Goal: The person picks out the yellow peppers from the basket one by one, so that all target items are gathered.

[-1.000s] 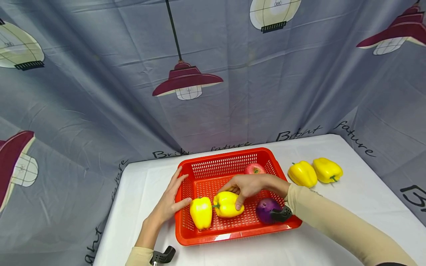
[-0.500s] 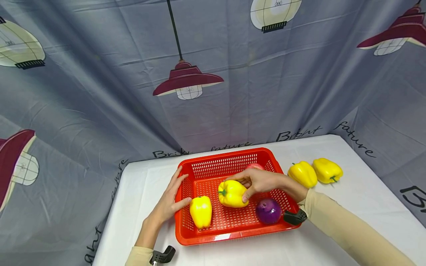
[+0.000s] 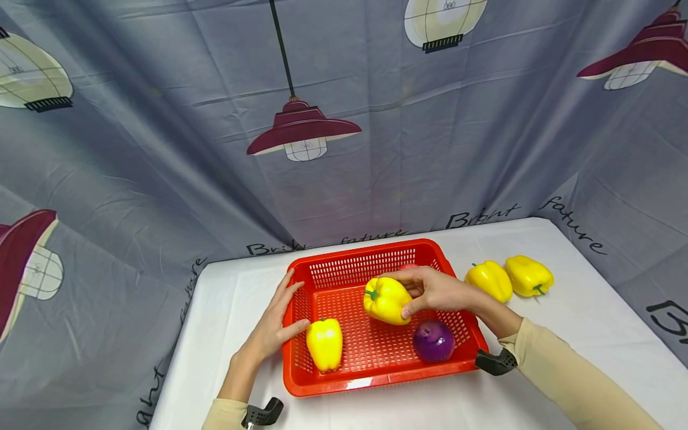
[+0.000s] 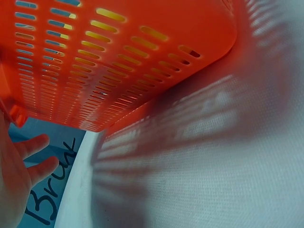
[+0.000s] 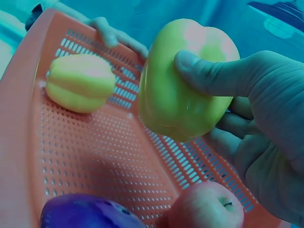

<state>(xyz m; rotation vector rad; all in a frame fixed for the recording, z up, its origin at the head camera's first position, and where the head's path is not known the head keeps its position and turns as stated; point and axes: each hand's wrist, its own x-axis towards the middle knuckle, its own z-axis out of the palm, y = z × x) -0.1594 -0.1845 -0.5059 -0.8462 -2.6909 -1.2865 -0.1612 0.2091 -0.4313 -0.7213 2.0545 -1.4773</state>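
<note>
1. Grey-blue curtain [image 3: 188, 149], printed with maroon lamps and black lettering, hangs behind a table [image 3: 236, 304] spread with white cloth
2. On the person's right hand [image 3: 438, 289], thumb and fingers are clamped on a yellow bell pepper [image 3: 384, 301], the thumb against one side and the fingers curled round behind
3. That pepper is held over the inside of a red plastic basket [image 3: 398, 378], raised above its perforated floor, green stem facing left in the head view
4. Left hand [image 3: 269, 330] rests at the basket's left rim, its fingers straight and spread apart, its thumb reaching over the edge
5. Inside the basket, a second yellow pepper [image 3: 325, 344] lies near the left thumb, a glossy round purple vegetable [image 3: 433, 341] sits near the front right corner, and a red apple [image 5: 206, 206] is farther back
6. Outside, to the right, two more yellow peppers [image 3: 489, 280] lie side by side on the cloth
</note>
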